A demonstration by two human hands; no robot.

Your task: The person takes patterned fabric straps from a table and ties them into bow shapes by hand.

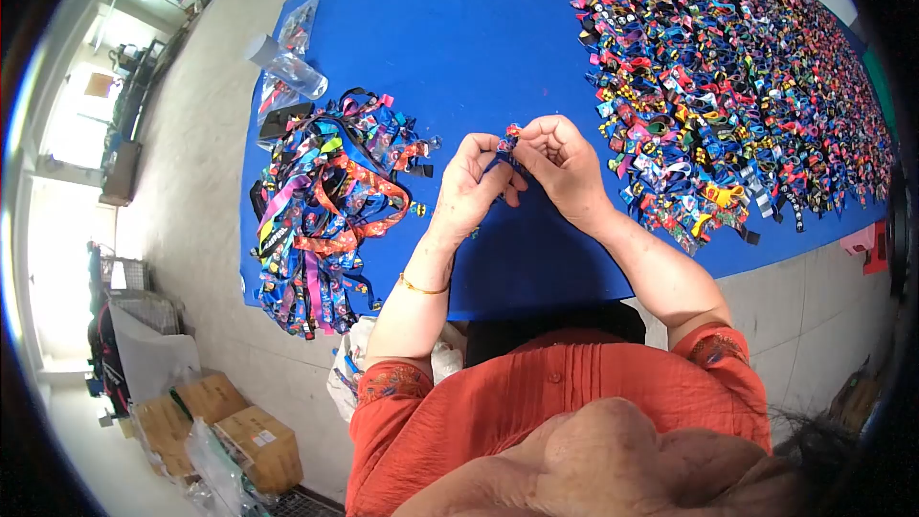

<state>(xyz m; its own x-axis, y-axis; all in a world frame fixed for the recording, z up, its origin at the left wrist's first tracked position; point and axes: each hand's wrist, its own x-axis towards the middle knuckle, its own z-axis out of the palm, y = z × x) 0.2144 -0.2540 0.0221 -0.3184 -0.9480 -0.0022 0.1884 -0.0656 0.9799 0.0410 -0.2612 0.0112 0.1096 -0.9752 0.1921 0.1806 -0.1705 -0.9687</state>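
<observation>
Above the front part of the blue table, my left hand [471, 184] and my right hand [563, 168] are close together, fingers bent inward. Between their fingertips is a small patterned strap [507, 147] with red and dark blue parts, pinched by both. Its lower part is partly hidden by my fingers. To the left of my left hand lies a loose heap of colourful printed straps [330, 196]. Beyond my right hand, many small folded straps [708, 86] are spread in dense rows.
The blue table [421, 29] extends ahead. A clear plastic bottle [297, 74] and a plastic bag [300, 24] lie at its left edge. Cardboard boxes [257, 445] stand on the floor at lower left, and a pink and red stool [869, 244] is at far right.
</observation>
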